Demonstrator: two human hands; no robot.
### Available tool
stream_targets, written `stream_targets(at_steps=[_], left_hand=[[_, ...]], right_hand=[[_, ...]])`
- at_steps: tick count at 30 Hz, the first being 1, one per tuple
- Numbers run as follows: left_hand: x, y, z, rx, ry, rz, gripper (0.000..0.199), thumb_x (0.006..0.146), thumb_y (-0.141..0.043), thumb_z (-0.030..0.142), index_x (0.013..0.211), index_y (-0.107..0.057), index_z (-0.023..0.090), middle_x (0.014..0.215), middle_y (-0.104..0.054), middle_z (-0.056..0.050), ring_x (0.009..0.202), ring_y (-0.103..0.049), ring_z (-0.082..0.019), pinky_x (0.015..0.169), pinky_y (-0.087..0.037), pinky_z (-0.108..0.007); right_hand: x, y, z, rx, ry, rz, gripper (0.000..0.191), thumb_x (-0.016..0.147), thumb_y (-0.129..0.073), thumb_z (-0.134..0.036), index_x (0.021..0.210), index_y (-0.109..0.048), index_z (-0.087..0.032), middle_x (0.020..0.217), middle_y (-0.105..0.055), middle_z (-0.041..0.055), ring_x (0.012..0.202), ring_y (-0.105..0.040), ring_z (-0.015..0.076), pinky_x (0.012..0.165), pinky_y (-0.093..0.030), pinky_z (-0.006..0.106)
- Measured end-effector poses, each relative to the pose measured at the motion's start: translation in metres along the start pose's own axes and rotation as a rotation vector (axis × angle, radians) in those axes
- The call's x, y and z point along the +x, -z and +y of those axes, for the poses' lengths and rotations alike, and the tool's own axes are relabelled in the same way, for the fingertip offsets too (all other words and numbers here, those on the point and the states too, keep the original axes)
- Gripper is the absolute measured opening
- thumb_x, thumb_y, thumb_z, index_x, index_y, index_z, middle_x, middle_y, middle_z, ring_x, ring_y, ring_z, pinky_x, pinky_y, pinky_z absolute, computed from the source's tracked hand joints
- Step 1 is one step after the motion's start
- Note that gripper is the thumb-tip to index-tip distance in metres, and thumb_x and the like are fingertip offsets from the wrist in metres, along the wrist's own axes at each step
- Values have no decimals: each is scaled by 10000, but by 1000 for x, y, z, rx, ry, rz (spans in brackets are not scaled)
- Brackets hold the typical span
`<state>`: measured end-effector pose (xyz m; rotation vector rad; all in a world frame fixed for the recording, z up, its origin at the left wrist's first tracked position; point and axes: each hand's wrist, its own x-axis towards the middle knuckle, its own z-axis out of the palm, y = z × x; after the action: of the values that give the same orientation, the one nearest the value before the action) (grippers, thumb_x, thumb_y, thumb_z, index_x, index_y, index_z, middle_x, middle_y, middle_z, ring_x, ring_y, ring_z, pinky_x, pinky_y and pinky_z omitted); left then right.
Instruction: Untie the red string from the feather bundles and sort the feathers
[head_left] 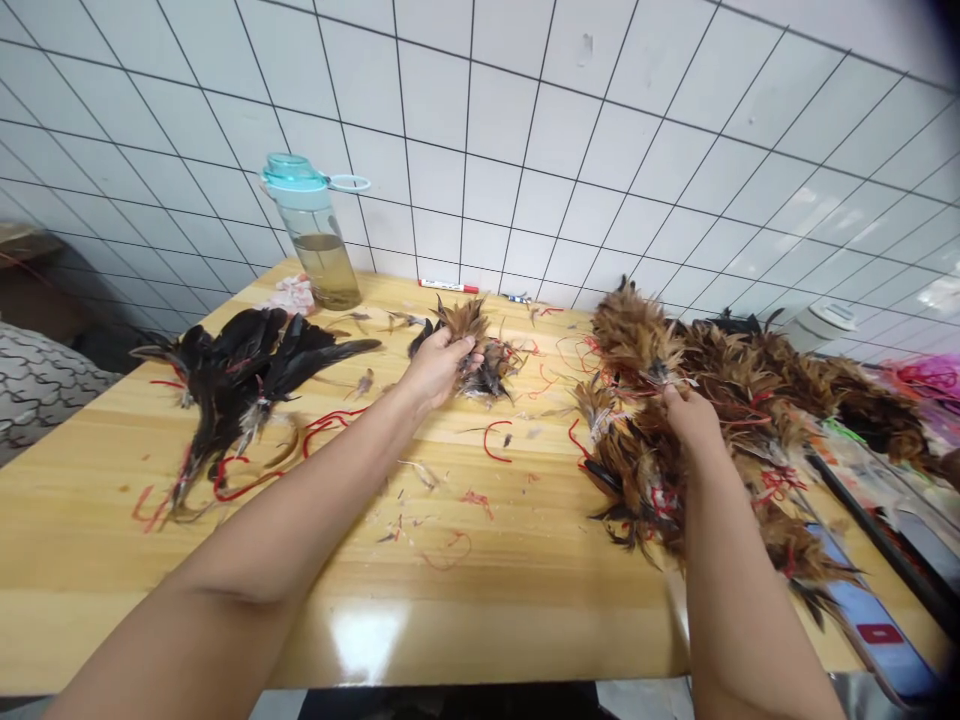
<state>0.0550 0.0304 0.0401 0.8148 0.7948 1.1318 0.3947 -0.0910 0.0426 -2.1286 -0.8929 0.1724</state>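
Note:
My left hand (pixel 439 368) is closed around a small bunch of brown feathers (pixel 463 317) at the middle of the table. Dark feather scraps (pixel 491 372) lie just beside and beneath it. Over at the right, my right hand (pixel 690 415) pinches the tied white base of a bushy brown feather bundle (pixel 637 340). Around that hand more brown feather bundles (pixel 637 460) are heaped, some bound with red string. Black feather bundles (pixel 240 370) rest on the left part of the table.
A water bottle (pixel 319 240) with a teal lid stands at the back left by crumpled tissue (pixel 292 295). A red-capped marker (pixel 448 286) lies near the tiled wall (pixel 510 130). Red string pieces (pixel 495 440) are scattered over the wooden table (pixel 420 610). A phone (pixel 874 620) lies at the right.

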Motion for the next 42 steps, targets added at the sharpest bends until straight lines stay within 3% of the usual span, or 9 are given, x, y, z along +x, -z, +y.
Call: stream_targets(at_steps=[4, 6, 11, 14, 18, 26, 30, 36, 42], left_hand=[[-1, 0, -4, -84, 5, -74, 302, 619, -824, 160, 873, -668, 114, 789, -715, -28, 695, -647, -118, 723, -490, -253], [-1, -1, -7, -87, 18, -104, 351, 571, -865, 192, 863, -688, 107, 820, -730, -46, 747, -665, -142, 771, -493, -273], [-7, -7, -18, -117, 64, -187, 350, 556, -885, 226, 804, -666, 109, 741, -700, -19, 683, -638, -112, 706, -475, -245], [-11, -11, -25, -116, 60, -227, 395, 531, -895, 257, 805, -648, 114, 707, -678, -2, 633, -611, -101, 660, -463, -239], [-9, -9, -30, -43, 22, -187, 413, 514, -895, 302, 750, -606, 125, 661, -650, 11, 578, -571, -94, 599, -430, -234], [4, -1, -32, 39, 18, -83, 318, 623, -827, 312, 744, -599, 127, 626, -592, 24, 559, -518, -81, 585, -415, -224], [2, -5, -34, 187, 31, -175, 278, 641, -808, 292, 781, -644, 116, 675, -632, -7, 583, -529, -95, 586, -403, -232], [13, 7, -21, 302, -168, 36, 340, 636, -763, 186, 956, -657, 144, 913, -708, -31, 827, -617, -151, 816, -457, -265], [21, 26, -10, 591, -150, 1, 205, 654, -744, 204, 833, -660, 147, 774, -676, -15, 767, -594, -157, 804, -449, -265]], right_hand=[[-13, 1, -26, -485, 59, 147, 276, 829, -536, -324, 957, -663, -116, 1116, -600, 255, 1132, -541, 385, 930, -416, 530], [-30, -5, -45, -476, 189, 151, 280, 845, -518, -331, 959, -667, -123, 1107, -607, 250, 1124, -537, 369, 933, -420, 520], [-79, -52, -93, 42, 493, -301, 231, 829, -511, -369, 887, -635, -184, 927, -681, 112, 872, -611, 231, 830, -485, 387], [-100, -89, -111, 237, 490, -542, 218, 780, -562, -390, 854, -623, -195, 824, -674, 51, 761, -603, 187, 740, -486, 329], [-106, -125, -113, 377, 370, -617, 196, 763, -557, -398, 697, -551, -214, 606, -565, -19, 591, -520, 147, 609, -438, 285], [-98, -152, -89, 709, 53, -767, 376, 666, -646, -558, 687, -486, -218, 563, -525, -42, 541, -460, 110, 512, -348, 227], [-100, -167, -86, 693, 159, -744, 322, 699, -621, -511, 683, -497, -215, 608, -511, -35, 586, -463, 119, 576, -387, 250], [-105, -175, -84, 541, 300, -460, 268, 740, -604, -402, 907, -587, -193, 798, -529, 18, 683, -492, 153, 666, -454, 304], [-98, -160, -81, 289, 345, -227, 213, 819, -507, -289, 971, -596, -169, 930, -562, 86, 787, -536, 194, 789, -472, 366]])
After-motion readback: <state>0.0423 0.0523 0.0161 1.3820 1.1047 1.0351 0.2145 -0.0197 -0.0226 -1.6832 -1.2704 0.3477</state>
